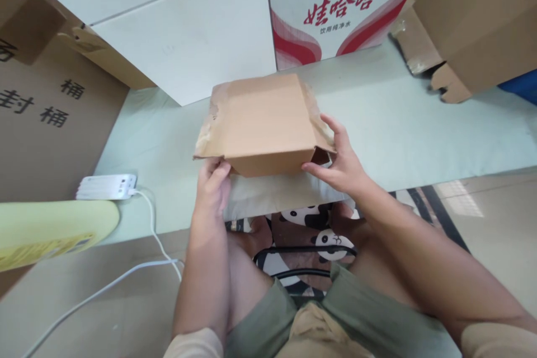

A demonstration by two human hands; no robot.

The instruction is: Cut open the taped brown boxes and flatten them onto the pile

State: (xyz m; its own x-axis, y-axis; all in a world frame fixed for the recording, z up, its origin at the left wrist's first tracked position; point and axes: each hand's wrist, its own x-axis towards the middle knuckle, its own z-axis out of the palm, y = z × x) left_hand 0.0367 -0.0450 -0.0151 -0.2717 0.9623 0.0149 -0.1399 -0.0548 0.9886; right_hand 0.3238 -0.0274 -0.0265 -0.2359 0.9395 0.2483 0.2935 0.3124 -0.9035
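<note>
Between my two hands is a small brown cardboard box (264, 117), tilted a little above the pale green tablecloth. Its side flaps stick out left and right, with clear tape clinging to the edges. My left hand (213, 184) is closed at the box's near left corner, its fingertips partly hidden under the flap. At the near right corner my right hand (339, 159) grips the flap, thumb in front and fingers along the side. The inside of the box is hidden, apart from a dark gap at the right corner.
A white box (201, 33) and a red-and-white printed carton (331, 17) stand at the back. An open cardboard box (482, 28) lies at right. To the left are a large printed carton (54, 123), a white power bank (108, 186) with its cable, and a yellow-green object (54, 226).
</note>
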